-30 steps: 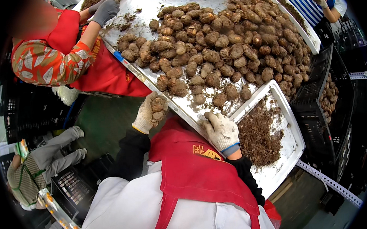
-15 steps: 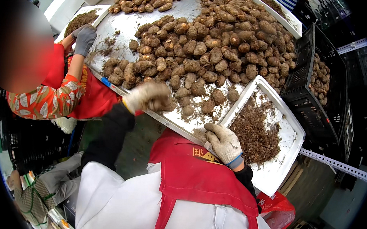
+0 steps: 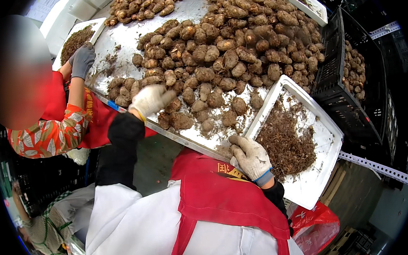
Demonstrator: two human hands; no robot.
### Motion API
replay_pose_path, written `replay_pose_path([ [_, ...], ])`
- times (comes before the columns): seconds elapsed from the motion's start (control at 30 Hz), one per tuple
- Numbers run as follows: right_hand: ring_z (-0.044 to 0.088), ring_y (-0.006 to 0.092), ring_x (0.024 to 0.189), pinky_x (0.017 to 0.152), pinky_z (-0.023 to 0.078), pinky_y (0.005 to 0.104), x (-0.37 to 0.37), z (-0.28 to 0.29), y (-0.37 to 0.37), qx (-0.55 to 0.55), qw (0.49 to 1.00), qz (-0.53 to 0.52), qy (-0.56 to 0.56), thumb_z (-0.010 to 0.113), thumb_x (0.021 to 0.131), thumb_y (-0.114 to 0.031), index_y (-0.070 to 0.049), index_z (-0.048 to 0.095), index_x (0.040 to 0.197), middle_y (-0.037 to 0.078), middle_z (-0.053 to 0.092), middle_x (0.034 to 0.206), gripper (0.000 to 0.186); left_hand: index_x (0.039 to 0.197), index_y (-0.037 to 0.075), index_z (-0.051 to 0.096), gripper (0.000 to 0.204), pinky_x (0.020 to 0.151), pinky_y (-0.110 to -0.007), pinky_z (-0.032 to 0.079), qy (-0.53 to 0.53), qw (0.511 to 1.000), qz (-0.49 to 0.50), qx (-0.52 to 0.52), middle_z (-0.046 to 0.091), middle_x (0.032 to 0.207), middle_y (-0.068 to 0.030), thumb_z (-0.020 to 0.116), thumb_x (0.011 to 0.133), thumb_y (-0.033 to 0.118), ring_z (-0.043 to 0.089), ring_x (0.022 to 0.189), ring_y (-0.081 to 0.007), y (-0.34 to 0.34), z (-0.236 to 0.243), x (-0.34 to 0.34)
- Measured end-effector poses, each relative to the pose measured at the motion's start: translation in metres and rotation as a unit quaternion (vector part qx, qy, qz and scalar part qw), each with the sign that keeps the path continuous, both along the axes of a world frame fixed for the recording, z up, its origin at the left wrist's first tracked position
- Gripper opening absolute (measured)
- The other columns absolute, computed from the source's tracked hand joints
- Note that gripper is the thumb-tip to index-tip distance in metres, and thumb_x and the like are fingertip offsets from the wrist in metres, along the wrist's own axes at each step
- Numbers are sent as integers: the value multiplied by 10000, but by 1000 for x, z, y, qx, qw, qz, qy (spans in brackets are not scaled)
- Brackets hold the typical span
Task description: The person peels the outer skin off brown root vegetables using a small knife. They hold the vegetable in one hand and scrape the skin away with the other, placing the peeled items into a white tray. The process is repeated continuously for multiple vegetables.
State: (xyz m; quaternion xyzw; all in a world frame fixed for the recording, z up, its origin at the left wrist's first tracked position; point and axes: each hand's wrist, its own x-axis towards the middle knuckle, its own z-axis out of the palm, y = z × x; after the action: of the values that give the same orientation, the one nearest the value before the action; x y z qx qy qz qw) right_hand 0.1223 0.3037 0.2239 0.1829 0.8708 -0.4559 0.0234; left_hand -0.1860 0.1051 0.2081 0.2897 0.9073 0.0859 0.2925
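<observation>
Now — left hand (image 3: 151,100) on tubers (image 3: 219,71) | right hand (image 3: 250,156) beside tray (image 3: 326,135)

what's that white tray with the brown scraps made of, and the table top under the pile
The white tray looks like foam or light plastic: matte, thick-walled, rounded rim. The table top looks like bare sheet metal: grey, dull sheen, thin folded front edge. Neither is certain.

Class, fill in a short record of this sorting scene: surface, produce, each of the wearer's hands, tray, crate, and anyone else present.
surface: metal table, dusted with soil
produce: brown tubers heaped on it
left hand: gloved, reaching onto the tubers at the near edge
right hand: gloved, at the table edge beside the tray; grip unclear
tray: white, holds brown root trimmings
crate: black, more tubers inside
co-worker's hand: grey glove, on the table's left side
</observation>
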Motion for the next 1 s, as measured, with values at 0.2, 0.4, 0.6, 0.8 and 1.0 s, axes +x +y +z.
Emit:
replay_pose_path([
  [0.2, 650, 393, 898, 776, 525, 473, -3, -11, 0, 60, 997, 37, 16, 574, 938, -231, -98, 668, 1107, 188, 661, 957, 235, 1022, -25, 619, 653, 777, -496, 544, 78, 980, 93, -158, 697, 940, -267, 645, 867, 609, 694, 957, -407, 18, -22, 49],
  [0.4, 651, 386, 870, 754, 528, 461, -2, -2, 0, 51, 997, 52, 31, 607, 927, -239, -107, 679, 1104, 184, 653, 935, 231, 1082, -9, 637, 588, 815, -465, 549, 94, 989, 107, -46, 705, 1005, -249, 685, 846, 528, 694, 976, -387, 7, -39, 46],
  [0.6, 642, 408, 929, 791, 527, 461, 3, 17, 11, 19, 998, -4, 65, 622, 922, -240, -101, 649, 1162, 186, 658, 996, 278, 1216, 1, 637, 549, 822, -385, 535, 94, 960, 109, 240, 700, 1027, -211, 753, 810, 353, 697, 943, -310, 19, 20, 96],
  [0.8, 613, 407, 1103, 925, 502, 442, -11, 30, 22, -45, 993, -78, 78, 676, 864, -293, -26, 506, 1365, 249, 621, 1204, 592, 1205, 23, 628, 509, 821, -364, 538, 48, 917, -30, 395, 648, 1076, -148, 770, 724, 113, 669, 954, -288, 63, 34, 169],
  [1.0, 612, 419, 1092, 920, 496, 460, 2, 23, 24, -79, 984, -119, 104, 638, 893, -304, -6, 532, 1329, 245, 613, 1208, 539, 1285, 3, 562, 572, 811, -352, 555, -58, 904, -27, 423, 632, 1155, -122, 714, 744, 111, 666, 967, -248, 83, 18, 188],
])
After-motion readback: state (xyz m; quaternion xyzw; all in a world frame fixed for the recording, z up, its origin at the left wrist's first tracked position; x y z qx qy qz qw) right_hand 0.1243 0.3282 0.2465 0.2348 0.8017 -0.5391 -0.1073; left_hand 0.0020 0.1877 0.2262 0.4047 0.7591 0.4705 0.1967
